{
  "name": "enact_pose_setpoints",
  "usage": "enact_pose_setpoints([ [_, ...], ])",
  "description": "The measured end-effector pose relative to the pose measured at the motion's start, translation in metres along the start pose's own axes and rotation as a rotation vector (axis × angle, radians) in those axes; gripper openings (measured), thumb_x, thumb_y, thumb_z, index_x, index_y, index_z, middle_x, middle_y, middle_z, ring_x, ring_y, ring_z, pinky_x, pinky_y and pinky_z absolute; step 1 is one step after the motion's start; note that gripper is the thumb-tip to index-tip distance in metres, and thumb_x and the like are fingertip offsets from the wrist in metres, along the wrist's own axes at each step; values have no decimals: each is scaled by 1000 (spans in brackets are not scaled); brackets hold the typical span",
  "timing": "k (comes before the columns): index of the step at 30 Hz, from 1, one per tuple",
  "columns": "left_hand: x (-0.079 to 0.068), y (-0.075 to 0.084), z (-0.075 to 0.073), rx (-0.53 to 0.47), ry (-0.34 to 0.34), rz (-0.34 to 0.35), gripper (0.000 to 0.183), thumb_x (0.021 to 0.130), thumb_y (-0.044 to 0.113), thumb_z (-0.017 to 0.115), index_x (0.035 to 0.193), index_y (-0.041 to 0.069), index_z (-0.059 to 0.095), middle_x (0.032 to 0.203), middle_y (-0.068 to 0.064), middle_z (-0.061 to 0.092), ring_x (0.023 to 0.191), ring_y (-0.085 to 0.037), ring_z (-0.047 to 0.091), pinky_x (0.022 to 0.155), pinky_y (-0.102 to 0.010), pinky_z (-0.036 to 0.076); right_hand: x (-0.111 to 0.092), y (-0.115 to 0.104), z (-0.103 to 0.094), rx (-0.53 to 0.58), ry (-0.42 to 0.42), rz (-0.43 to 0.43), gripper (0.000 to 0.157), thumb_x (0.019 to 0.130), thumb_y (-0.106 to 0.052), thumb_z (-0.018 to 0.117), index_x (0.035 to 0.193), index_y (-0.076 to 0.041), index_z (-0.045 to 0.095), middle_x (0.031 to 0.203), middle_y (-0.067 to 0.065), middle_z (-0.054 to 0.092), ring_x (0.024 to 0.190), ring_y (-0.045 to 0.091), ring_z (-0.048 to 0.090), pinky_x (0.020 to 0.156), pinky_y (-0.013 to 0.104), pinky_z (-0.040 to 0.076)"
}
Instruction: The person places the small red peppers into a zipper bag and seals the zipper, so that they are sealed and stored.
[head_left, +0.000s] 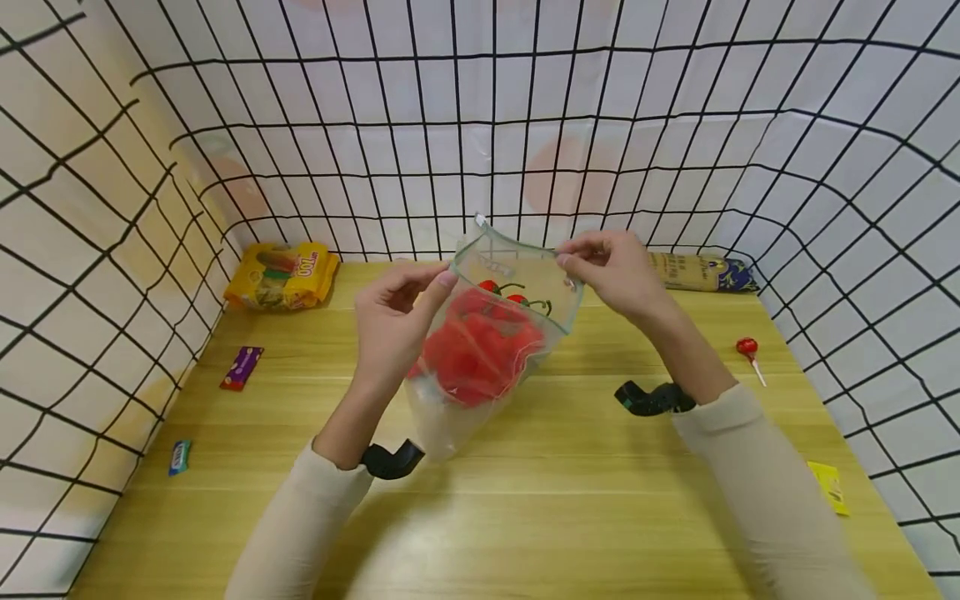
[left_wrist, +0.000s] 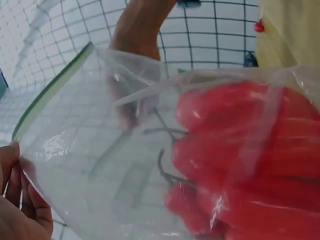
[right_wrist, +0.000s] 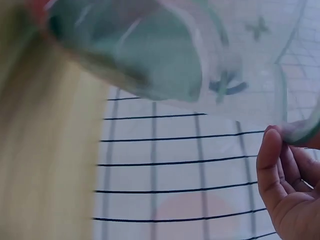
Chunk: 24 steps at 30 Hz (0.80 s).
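Note:
A clear zip bag point(head_left: 442, 429) with a green-edged mouth is held above the table, its mouth edges apart in the head view. Inside are red peppers point(head_left: 480, 354) with thin, curved green stems; the left wrist view shows these peppers point(left_wrist: 245, 150) through the plastic. My left hand point(head_left: 393, 321) pinches the left part of the bag's rim between thumb and fingers. At the right part of the rim, my right hand point(head_left: 618, 275) pinches the plastic, also seen with the hand point(right_wrist: 295, 185) in the right wrist view.
On the wooden table point(head_left: 525, 533) lie a yellow packet point(head_left: 281, 277), a purple-red wrapped sweet point(head_left: 242, 368) and a small blue-green one point(head_left: 179, 457) at left. A patterned long pack point(head_left: 705, 272), a red lollipop point(head_left: 747, 347) and a yellow sachet point(head_left: 829, 487) lie right. Black wire mesh surrounds it.

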<state>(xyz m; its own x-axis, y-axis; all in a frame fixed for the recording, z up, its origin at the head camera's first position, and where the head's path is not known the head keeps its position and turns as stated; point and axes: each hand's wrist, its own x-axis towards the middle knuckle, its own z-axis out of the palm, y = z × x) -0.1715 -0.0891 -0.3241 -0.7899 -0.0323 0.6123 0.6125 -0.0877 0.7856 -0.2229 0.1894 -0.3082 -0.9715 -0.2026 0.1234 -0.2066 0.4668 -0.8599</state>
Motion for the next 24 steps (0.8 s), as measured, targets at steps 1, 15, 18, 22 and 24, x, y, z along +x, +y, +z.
enact_pose_setpoints([
  [1,4,4,7,-5,-2,46,14,85,4,73,98,-2,74,90,-5,70,81,-21,63,79,-26,55,6,-9,-4,17,-8,-11,25,95,-29,64,109,-9,70,98,8,68,79,19,66,62,27,53],
  [15,21,6,36,330,67,459,16,86,12,74,100,4,75,94,-7,71,86,-17,63,77,-28,52,27,-68,-14,-35,-197,-175,19,93,-27,66,103,-11,71,93,9,67,82,24,61,72,32,53],
  [18,28,1,16,258,134,229,24,92,12,67,114,3,69,108,-9,66,99,-20,59,86,-30,50,27,-64,-17,-6,-181,-165,21,94,-26,65,107,-10,69,97,9,66,85,25,60,72,31,52],
  [22,40,-15,-7,138,47,-157,31,94,26,65,119,8,67,112,-3,67,104,-16,61,96,-28,49,29,-60,-19,22,-168,-180,23,94,-24,65,110,-8,69,99,8,66,86,25,60,74,31,52],
  [24,44,-14,-11,105,4,-223,28,93,27,65,111,5,70,100,-4,71,94,-18,65,92,-27,52,28,-62,-18,29,-171,-175,25,94,-27,64,112,-9,68,103,9,67,91,25,61,81,33,51],
])
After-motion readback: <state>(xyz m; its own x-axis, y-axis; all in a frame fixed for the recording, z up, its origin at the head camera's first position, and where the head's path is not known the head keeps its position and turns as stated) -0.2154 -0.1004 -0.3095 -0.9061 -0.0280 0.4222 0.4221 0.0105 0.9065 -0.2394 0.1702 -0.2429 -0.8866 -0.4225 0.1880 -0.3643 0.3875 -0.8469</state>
